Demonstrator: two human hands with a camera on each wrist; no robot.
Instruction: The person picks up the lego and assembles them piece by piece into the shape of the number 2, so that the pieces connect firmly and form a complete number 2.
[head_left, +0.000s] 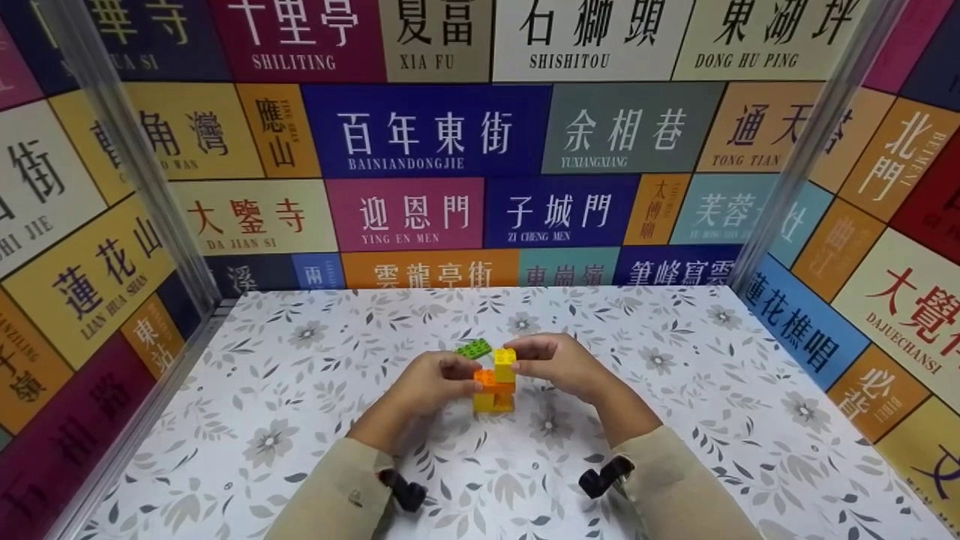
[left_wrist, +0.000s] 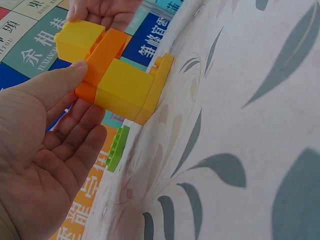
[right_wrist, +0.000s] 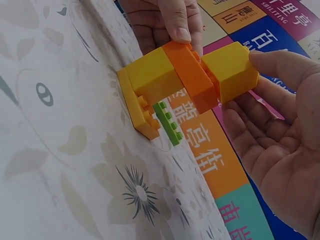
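Note:
A small stack of toy building bricks stands mid-table. It has a thin yellow base plate, a yellow block at one end of it, and an orange brick across the top. My left hand holds the orange brick between thumb and fingers. With thumb and fingers my right hand grips another yellow block, at the orange brick's other end. Orange studs show between these two, and the yellow block looks slightly tilted. Whether it is fully seated I cannot tell.
Behind the stack a flat green brick plate lies on the table. A white cloth with leaves and flowers covers the tabletop. Colourful sign-printed panels stand behind and at both sides, with clear corner posts.

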